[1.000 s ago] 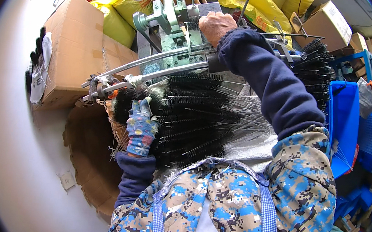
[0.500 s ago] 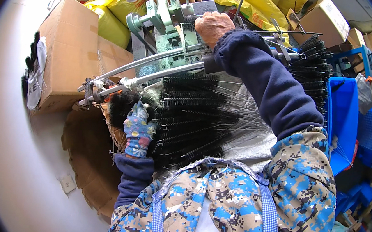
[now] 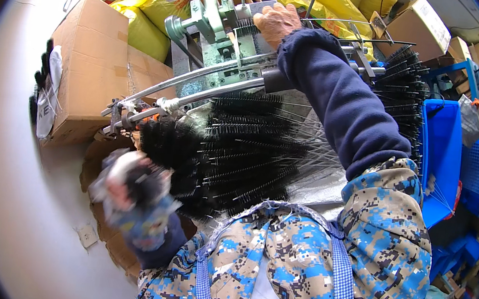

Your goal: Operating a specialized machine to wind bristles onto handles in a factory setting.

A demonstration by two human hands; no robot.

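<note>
At the green metal machine [image 3: 225, 60], my bare right hand [image 3: 279, 25] is closed, fingers curled down beside the working head. What it grips is hidden beneath it; a thin wire [image 3: 352, 22] runs off to the right from near the hand. My gloved left hand [image 3: 136, 188] is at the lower left, in front of an open brown carton [image 3: 101, 155]. It is smeared by motion, with a dark patch that I cannot make out. Between my arms lies a thick pile of black bristle brushes [image 3: 251, 151] with thin wire stems pointing right.
Two metal rails [image 3: 210, 91] cross before the machine. A cardboard box [image 3: 88, 63] stands left by the white wall. More black brushes [image 3: 400, 87] hang at the right, beside a blue bin [image 3: 440, 153]. Yellow sacks [image 3: 312, 11] and a box [image 3: 418, 31] lie behind.
My left hand has swung left and down, away from the brush pile to the carton. My right hand stays at the machine; the wire near it has shifted upward.
</note>
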